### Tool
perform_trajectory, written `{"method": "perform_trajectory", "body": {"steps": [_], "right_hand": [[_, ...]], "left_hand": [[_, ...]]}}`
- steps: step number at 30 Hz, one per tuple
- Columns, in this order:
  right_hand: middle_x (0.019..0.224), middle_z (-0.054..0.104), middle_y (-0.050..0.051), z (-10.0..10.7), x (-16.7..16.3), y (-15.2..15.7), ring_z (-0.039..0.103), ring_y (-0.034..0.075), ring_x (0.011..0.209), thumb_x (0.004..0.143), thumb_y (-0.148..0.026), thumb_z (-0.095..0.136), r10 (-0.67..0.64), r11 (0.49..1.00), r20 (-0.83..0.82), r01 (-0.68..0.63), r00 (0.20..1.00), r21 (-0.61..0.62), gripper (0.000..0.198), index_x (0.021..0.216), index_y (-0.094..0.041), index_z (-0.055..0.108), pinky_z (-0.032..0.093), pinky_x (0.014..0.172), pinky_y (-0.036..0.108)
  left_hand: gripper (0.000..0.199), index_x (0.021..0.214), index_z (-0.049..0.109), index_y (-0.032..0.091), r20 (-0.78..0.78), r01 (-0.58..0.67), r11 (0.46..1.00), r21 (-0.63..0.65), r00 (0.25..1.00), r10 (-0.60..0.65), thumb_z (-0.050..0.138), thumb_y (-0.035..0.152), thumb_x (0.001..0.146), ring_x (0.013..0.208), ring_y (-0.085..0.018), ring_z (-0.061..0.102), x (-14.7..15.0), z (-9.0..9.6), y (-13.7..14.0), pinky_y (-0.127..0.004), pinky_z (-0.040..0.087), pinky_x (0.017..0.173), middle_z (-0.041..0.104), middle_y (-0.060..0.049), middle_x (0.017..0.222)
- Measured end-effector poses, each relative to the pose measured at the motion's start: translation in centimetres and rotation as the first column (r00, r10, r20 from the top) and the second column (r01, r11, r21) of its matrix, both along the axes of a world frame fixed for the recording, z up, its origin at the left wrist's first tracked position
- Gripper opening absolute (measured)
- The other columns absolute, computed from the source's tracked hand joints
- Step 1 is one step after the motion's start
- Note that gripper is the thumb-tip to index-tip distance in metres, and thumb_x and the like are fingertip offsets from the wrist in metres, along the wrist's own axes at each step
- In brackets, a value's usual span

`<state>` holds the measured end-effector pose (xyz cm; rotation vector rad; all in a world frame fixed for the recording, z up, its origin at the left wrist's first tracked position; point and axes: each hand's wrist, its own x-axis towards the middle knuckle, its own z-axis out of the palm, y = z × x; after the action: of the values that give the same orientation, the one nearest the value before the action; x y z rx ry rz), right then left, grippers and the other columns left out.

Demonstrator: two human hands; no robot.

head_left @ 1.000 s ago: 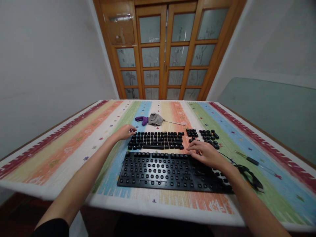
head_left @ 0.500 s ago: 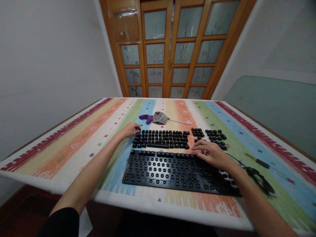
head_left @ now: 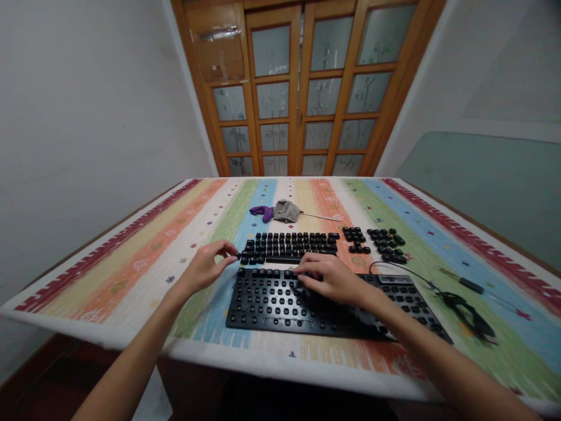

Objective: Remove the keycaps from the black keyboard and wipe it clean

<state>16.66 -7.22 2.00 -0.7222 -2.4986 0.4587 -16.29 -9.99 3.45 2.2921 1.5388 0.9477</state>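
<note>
My left hand [head_left: 209,266] is closed in a pinch on a small black keycap [head_left: 238,255], just left of the loose keycaps. Those loose keycaps [head_left: 298,241] lie in keyboard order behind a black keyboard [head_left: 252,320]. The keyboard's top row bears keycaps, while many positions in front show bare switch stems. Over the keyboard, my right hand [head_left: 332,279] reaches left with its fingers loosely bent and apart, the tips at the top row. I see nothing held in it. The hand and forearm hide part of the keyboard's middle and right.
More loose keycaps [head_left: 385,242] lie at the right. Beside them are a coiled black cable [head_left: 468,318] and a tool with a dark handle [head_left: 471,285]. A grey and purple cloth item [head_left: 286,211] with a thin rod lies farther back on the striped tablecloth [head_left: 131,257].
My left hand has come down and toward me from the upper left corner of the loose keycaps, a keycap between its fingers. My right hand has moved left across the keyboard. The view has shifted slightly.
</note>
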Motion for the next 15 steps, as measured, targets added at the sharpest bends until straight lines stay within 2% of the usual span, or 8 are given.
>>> {"method": "perform_trajectory", "body": {"steps": [3,6,10,15], "right_hand": [[0.094,0.07,0.007,-0.2,-3.6,-0.7,0.064,0.017,0.079,0.091,-0.023,0.06,0.031,0.999,0.068,-0.034,0.997,0.043,0.021,0.105,-0.018,0.075,0.046,0.071,0.028],[0.092,0.07,0.006,-0.3,-6.6,-0.9,0.062,0.016,0.075,0.092,-0.027,0.06,0.025,0.994,0.132,-0.038,0.991,0.098,0.021,0.105,-0.019,0.075,0.039,0.064,0.026],[0.091,0.07,0.006,-0.5,-9.4,-0.5,0.061,0.015,0.074,0.094,-0.03,0.059,0.005,0.993,0.184,-0.027,0.983,0.117,0.022,0.102,-0.019,0.076,0.033,0.06,0.026],[0.09,0.07,0.006,-1.0,-11.3,-0.2,0.062,0.016,0.076,0.094,-0.029,0.058,-0.003,0.995,0.209,-0.019,0.978,0.102,0.021,0.1,-0.02,0.076,0.034,0.061,0.026]], "left_hand": [[0.012,0.091,0.067,0.021,0.037,-0.025,1.0,-0.012,0.999,0.026,0.061,0.03,0.087,0.077,-0.016,0.067,0.2,-1.5,-2.6,-0.031,0.055,0.075,0.072,-0.002,0.086],[0.011,0.091,0.067,0.021,0.07,-0.052,0.999,-0.012,0.996,0.053,0.061,0.029,0.087,0.076,-0.017,0.067,0.5,-2.7,-3.9,-0.032,0.055,0.076,0.072,-0.001,0.086],[0.009,0.091,0.067,0.021,0.108,-0.077,0.996,-0.038,0.991,0.081,0.062,0.026,0.087,0.079,-0.017,0.068,1.1,-3.7,-4.5,-0.032,0.055,0.076,0.072,-0.002,0.086],[0.009,0.089,0.068,0.02,0.088,-0.062,0.998,-0.027,0.994,0.064,0.06,0.025,0.088,0.08,-0.018,0.067,1.4,-4.0,-4.4,-0.033,0.055,0.078,0.073,-0.002,0.087]]}}
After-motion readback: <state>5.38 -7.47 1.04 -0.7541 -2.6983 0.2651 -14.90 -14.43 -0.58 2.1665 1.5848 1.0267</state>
